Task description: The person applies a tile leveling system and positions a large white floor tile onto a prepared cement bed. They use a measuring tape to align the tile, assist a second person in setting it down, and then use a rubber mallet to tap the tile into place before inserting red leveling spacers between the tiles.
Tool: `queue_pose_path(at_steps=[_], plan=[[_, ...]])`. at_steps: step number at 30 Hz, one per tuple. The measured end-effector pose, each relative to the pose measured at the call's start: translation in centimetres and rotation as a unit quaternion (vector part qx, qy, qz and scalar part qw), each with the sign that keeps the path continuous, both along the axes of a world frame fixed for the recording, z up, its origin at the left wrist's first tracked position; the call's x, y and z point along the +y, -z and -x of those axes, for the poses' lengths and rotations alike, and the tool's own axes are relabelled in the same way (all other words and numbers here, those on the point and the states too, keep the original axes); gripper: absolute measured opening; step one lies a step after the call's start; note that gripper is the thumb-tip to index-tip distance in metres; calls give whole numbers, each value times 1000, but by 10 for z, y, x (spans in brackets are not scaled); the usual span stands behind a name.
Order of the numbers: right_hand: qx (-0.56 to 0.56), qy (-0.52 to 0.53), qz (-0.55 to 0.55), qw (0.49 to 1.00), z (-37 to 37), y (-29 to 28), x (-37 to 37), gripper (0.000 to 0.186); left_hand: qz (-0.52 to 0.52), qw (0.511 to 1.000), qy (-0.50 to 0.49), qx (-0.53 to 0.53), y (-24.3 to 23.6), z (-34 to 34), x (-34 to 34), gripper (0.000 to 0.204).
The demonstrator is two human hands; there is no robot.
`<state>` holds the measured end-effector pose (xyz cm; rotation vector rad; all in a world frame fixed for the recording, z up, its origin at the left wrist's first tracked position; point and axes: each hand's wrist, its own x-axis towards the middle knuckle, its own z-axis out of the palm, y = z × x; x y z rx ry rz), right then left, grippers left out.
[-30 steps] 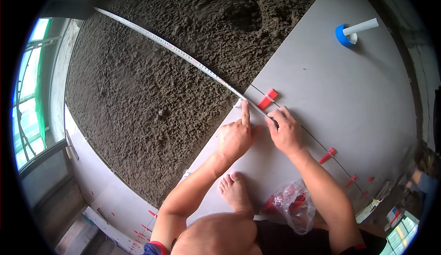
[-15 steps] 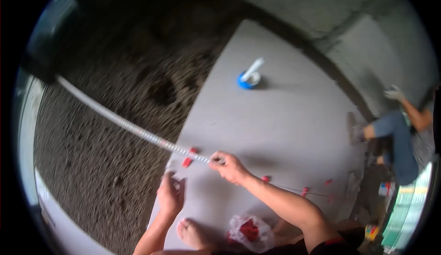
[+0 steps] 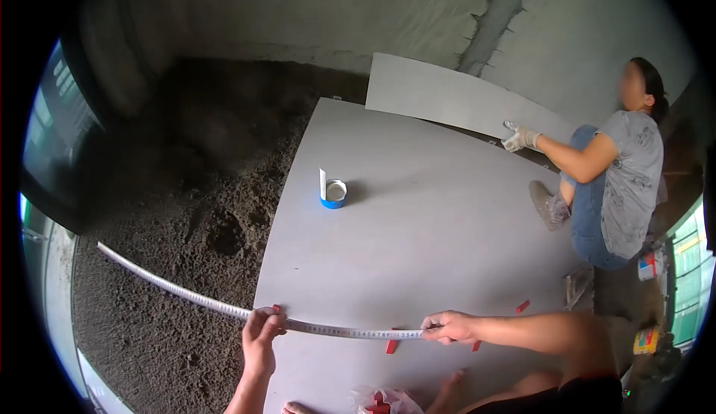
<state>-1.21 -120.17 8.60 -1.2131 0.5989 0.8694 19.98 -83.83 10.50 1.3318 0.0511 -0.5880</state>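
A long metal tape measure [image 3: 173,289] stretches from the bed of dark mortar [image 3: 149,343] on the left across the grey tile floor [image 3: 403,250]. My left hand [image 3: 261,336] grips the tape at the tile's edge, beside a red wedge. My right hand [image 3: 451,327] is closed on the tape's near end at the right; any case is hidden by my fingers. Red wedges [image 3: 391,345] lie along a joint below the tape. A plastic bag [image 3: 380,403] with red pieces sits at the bottom, between my bare feet.
A blue-and-white roll [image 3: 333,201] with an upright white strip stands on the tile. A co-worker [image 3: 623,175] crouches at the right, a gloved hand on a grey panel [image 3: 436,93] by the concrete wall. Colourful containers [image 3: 646,339] stand at the right.
The view has lifted toward the wall, bringing the co-worker and panel into view. My left hand now grips the tape, and my right hand has drawn it rightward.
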Motion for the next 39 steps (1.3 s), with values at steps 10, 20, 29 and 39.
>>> queue_pose_path(at_steps=[10,20,29,39], plan=[[-212,-26,-28,976,-131,7,10,47,-361,773,214,-476,-73,-18,-82,12],[27,-21,650,759,39,100,-245,119,-650,588,250,-411,-204,-44,-44,9],[145,18,579,802,22,90,-292,137,-676,518,201,-484,-266,-170,-144,17],[167,26,606,778,30,97,-308,137,-605,281,384,-638,-68,-495,-471,14]])
